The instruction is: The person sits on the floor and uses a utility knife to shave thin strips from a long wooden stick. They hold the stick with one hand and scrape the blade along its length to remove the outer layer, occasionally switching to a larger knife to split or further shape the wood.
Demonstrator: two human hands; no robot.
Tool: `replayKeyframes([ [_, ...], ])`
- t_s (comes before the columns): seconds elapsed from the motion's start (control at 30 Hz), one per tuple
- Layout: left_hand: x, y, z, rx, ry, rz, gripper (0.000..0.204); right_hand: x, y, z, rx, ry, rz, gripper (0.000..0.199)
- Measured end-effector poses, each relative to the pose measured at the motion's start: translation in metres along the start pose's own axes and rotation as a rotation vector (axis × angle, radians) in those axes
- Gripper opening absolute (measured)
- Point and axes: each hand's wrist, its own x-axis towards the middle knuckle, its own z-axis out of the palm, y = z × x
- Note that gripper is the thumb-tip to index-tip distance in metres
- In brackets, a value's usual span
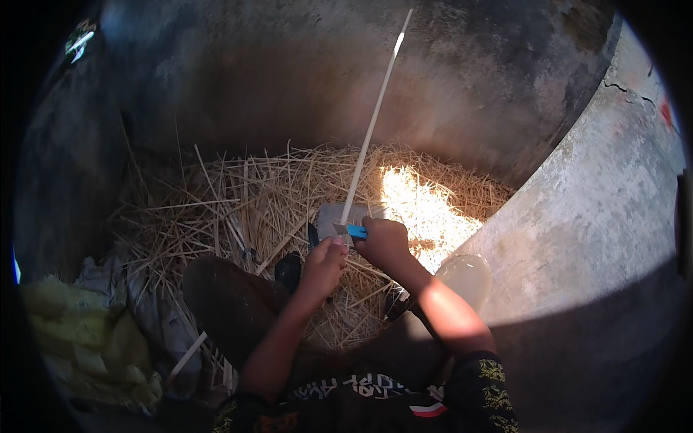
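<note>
Wearing dark shirt (339,411); curling fingers of right hand (382,242) round blue knife (356,232); pinching pale strip (369,136) in left hand (325,265), above straw (278,184).

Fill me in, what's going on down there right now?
A seated person pinches the lower end of a long pale strip in the left hand and grips a blue-handled knife in the right hand, its blade at the strip near the left fingertips. The strip slants up and away in front of a concrete wall. Loose straw-like strands cover the ground ahead, partly sunlit, and yellowish cloth lies at lower left.
</note>
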Motion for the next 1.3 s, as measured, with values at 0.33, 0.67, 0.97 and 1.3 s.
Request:
replayKeyframes([
  [0.33, -0.025, 0.010, 0.025, 0.426, 0.146, 0.332, 0.026, 0.010, 0.022, 0.017, -0.044, 0.347, -0.146, 0.012],
  [0.67, -0.034, 0.025, 0.029, 0.631, 0.173, 0.295, 0.023, 0.022, 0.026, 0.018, -0.035, 0.446, -0.215, 0.021],
  [0.97, -0.030, 0.017, 0.032, 0.563, 0.177, 0.279, 0.027, 0.023, 0.033, 0.021, -0.051, 0.427, -0.218, 0.019],
  [1.3, -0.023, 0.010, 0.035, 0.562, 0.218, 0.322, 0.027, 0.029, 0.034, 0.019, -0.145, 0.450, -0.236, 0.008],
])
